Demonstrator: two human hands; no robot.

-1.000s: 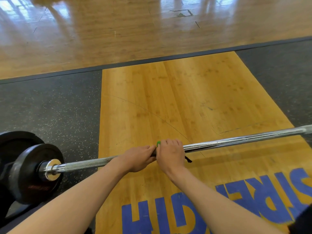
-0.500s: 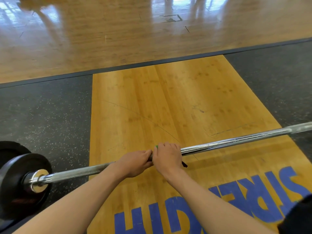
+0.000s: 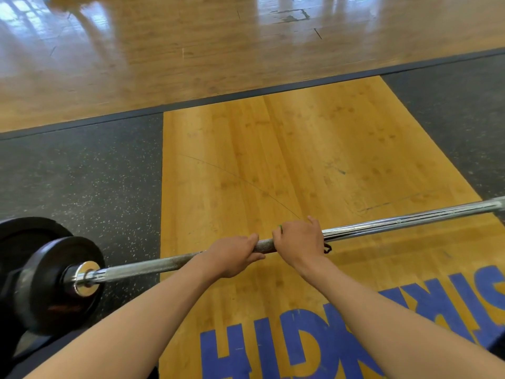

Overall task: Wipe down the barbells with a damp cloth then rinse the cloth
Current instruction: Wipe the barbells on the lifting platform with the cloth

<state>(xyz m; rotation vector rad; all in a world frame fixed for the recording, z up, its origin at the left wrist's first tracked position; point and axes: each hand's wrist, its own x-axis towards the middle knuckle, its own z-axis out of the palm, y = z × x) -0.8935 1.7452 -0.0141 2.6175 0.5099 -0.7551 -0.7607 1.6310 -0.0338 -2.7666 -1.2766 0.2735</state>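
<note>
Head view: the barbell (image 3: 410, 221) lies across the near part of the wooden platform (image 3: 246, 160), with its black plate (image 3: 54, 285) off the left edge on the rubber floor (image 3: 82, 173). The left hand (image 3: 232, 255) has its fingers curled over the knurled shaft. The right hand (image 3: 299, 239) is clamped round the bar over the cloth (image 3: 327, 248), which is mostly hidden; only a dark tail and a green sliver show at the hand's edges. A moment ago the two hands were touching. Now a short stretch of bare knurling shows between them. This looks like the start of a wiping stroke toward the platform's right edge, with the left hand steadying the bar. Rinsing is not yet due.
</note>
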